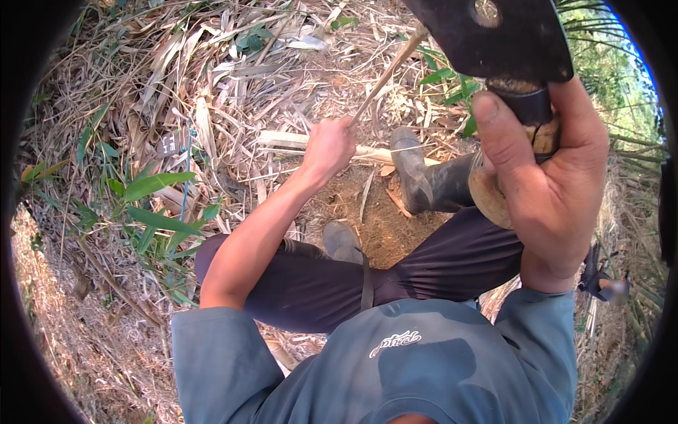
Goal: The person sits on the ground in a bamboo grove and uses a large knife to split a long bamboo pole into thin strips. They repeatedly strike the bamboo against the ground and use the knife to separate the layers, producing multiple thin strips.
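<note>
My left hand (330, 148) is closed round the lower end of a thin, pale stick (385, 76), which slants up to the right over the leaf litter. Raised close at the upper right, my right hand (554, 162) grips a chopping knife by its wooden handle (544, 139). A black collar joins that handle to the broad, dark blade (498, 39), which has a round hole and runs out of view at the top. The blade and stick appear apart. On the ground beyond my left hand lies a pale length of split wood or bamboo (282, 139).
My rubber boots (413, 169) rest on bare brown soil (381, 226) between my bent legs. Dry leaves and stalks (233, 78) cover the ground around. Green leafy shoots (159, 212) stand at the left, near a blue string (186, 177) and a dark printed scrap (169, 143).
</note>
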The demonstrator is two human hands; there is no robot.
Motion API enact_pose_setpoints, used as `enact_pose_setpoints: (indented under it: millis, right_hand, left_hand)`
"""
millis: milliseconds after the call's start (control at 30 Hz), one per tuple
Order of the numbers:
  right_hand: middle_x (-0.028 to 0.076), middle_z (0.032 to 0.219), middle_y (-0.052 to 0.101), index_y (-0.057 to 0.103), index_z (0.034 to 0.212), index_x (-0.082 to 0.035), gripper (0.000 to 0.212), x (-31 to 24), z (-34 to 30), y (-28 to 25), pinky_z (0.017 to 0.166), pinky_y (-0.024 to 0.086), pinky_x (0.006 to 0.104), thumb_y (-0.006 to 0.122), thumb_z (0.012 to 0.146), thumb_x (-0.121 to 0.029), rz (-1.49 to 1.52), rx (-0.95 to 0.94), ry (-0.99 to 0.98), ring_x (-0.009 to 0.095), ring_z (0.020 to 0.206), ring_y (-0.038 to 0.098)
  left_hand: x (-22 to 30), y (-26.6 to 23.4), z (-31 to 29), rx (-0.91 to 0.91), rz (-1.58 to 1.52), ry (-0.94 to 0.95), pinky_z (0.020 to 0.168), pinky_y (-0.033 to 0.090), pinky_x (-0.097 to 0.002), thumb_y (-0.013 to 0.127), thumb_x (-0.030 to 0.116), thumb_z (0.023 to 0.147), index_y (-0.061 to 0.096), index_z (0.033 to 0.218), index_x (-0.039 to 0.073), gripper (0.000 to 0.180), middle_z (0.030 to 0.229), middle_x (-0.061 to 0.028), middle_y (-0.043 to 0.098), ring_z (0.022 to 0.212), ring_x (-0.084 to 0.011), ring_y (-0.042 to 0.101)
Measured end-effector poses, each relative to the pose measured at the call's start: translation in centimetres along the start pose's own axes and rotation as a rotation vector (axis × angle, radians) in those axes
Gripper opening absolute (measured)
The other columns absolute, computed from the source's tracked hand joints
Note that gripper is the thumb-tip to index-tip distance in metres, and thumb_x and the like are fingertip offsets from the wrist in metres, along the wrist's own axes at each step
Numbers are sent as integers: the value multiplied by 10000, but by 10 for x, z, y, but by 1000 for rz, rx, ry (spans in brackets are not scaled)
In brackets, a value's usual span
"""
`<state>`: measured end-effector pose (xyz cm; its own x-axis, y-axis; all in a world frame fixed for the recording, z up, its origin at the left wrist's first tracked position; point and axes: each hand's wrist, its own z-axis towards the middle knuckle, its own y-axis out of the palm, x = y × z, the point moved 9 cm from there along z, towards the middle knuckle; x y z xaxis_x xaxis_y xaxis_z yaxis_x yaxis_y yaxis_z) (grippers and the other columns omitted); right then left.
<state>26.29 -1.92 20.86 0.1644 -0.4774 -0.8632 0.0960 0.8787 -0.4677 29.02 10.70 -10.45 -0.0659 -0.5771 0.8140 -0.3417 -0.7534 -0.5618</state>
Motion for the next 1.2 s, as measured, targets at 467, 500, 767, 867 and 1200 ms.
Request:
enact_pose_setpoints:
  millis: [467,500,767,867,1200]
  right_hand:
    - [-17,847,668,623,1291,-29,363,21,2,33,652,455,226,656,929,-27,-153,-167,8,48,702,533]
    - [-15,867,675,623,1286,-20,356,19,5,38,660,460,227,655,932,-26,-208,-227,-40,50,711,543]
    - [-2,781,639,623,1272,-10,368,21,5,33,582,425,236,664,906,-21,-209,-275,8,54,621,513]
    - [-5,751,632,624,1270,-6,362,12,9,28,578,423,238,649,909,-12,-229,-264,-63,46,620,516]
    - [58,718,609,619,1256,-10,353,10,6,14,586,436,276,648,907,-53,-194,-224,-27,95,608,535]
  left_hand:
    - [-42,29,3,-116,-45,-75,507,520,-421,573,166,1009,739,1102,-20,266,562,-173,636,459,-265,615]
    - [-47,33,5,-132,-53,-60,514,523,-427,573,162,1007,741,1098,-21,264,567,-180,639,465,-277,623]
    - [-43,16,5,34,74,17,547,533,-481,592,124,968,735,957,-37,215,654,-288,632,575,-394,676]
    - [-25,8,-3,111,50,29,543,535,-491,582,119,969,710,881,-42,224,634,-284,624,575,-400,674]
    - [-21,2,9,123,72,-36,517,526,-486,576,102,957,713,943,-55,208,612,-267,631,554,-372,678]
